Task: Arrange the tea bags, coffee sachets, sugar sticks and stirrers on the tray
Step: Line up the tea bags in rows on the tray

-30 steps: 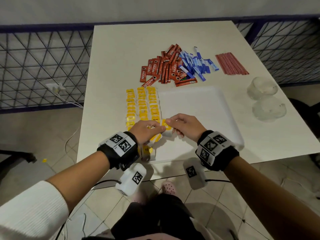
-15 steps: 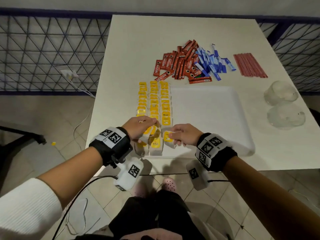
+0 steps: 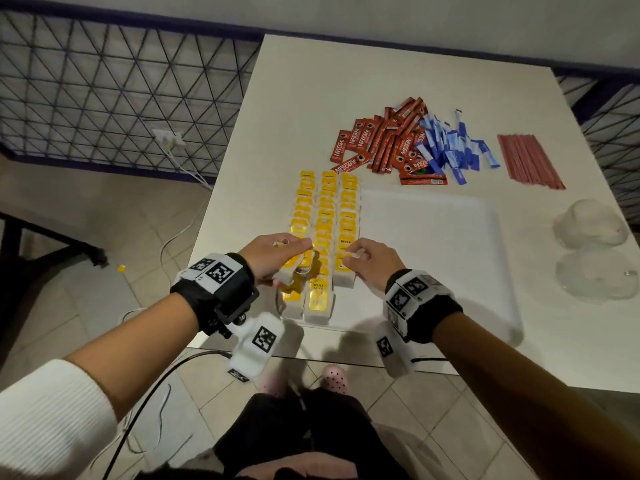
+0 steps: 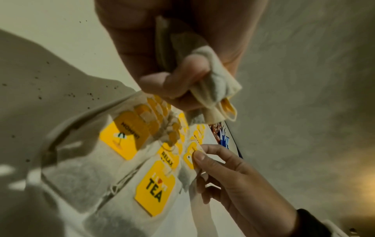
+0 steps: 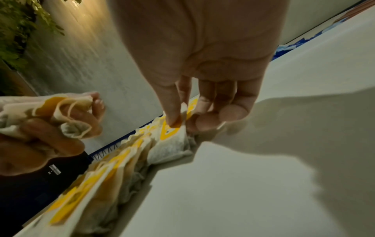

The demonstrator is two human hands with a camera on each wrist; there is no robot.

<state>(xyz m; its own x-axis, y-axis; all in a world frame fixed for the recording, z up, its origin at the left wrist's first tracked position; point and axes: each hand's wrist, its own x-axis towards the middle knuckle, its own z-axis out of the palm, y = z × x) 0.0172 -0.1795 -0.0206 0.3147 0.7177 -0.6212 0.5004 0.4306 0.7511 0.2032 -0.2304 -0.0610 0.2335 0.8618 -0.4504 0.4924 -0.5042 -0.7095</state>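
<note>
Three rows of yellow-tagged tea bags (image 3: 325, 216) lie along the left side of the white tray (image 3: 436, 244). My left hand (image 3: 277, 258) grips a small bunch of tea bags (image 4: 215, 89) above the near end of the left rows. My right hand (image 3: 367, 261) pinches a tea bag (image 5: 172, 133) between thumb and fingers at the near end of the right row. Red coffee sachets (image 3: 377, 143), blue sugar sticks (image 3: 450, 150) and red stirrers (image 3: 530, 161) lie on the table beyond the tray.
Two clear plastic cups (image 3: 588, 223) lie on the white table (image 3: 381, 74) to the right of the tray. A blue wire fence (image 3: 104, 91) runs left of the table. The tray's near edge lies close to the table's front edge.
My right hand has carried a tea bag from my left hand down to the near end of the right row. The head view has swung left and closer.
</note>
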